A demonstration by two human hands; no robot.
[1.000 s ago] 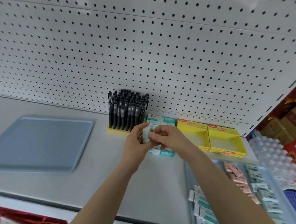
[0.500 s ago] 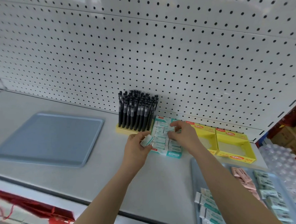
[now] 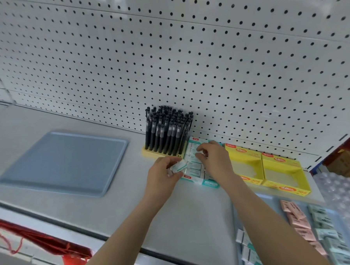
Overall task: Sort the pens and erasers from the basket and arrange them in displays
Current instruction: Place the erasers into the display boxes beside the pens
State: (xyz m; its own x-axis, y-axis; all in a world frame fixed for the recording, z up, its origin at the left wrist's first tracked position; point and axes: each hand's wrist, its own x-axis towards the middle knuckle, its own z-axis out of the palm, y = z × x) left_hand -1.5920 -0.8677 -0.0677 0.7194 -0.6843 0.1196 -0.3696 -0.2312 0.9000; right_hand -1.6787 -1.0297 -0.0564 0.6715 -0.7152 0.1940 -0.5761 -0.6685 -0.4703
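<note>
- Risk: the teal display box [image 3: 210,184] looks near full. Forcing one more in could buckle the row or pop neighbours out.
- Risk: the pens [image 3: 168,128] stand just beside the box, so a stray knuckle could tip some.
- Left hand [image 3: 164,173]: thumb & fingers curled, pinching a white-teal eraser [image 3: 179,166] by its sides, just left of the box.
- Right hand [image 3: 214,160]: over the box, thumb & forefinger tips nearly together at the packed erasers — can't tell if they pinch one or only touch.
- More erasers lie in the tray [image 3: 261,204], lower right.
</note>
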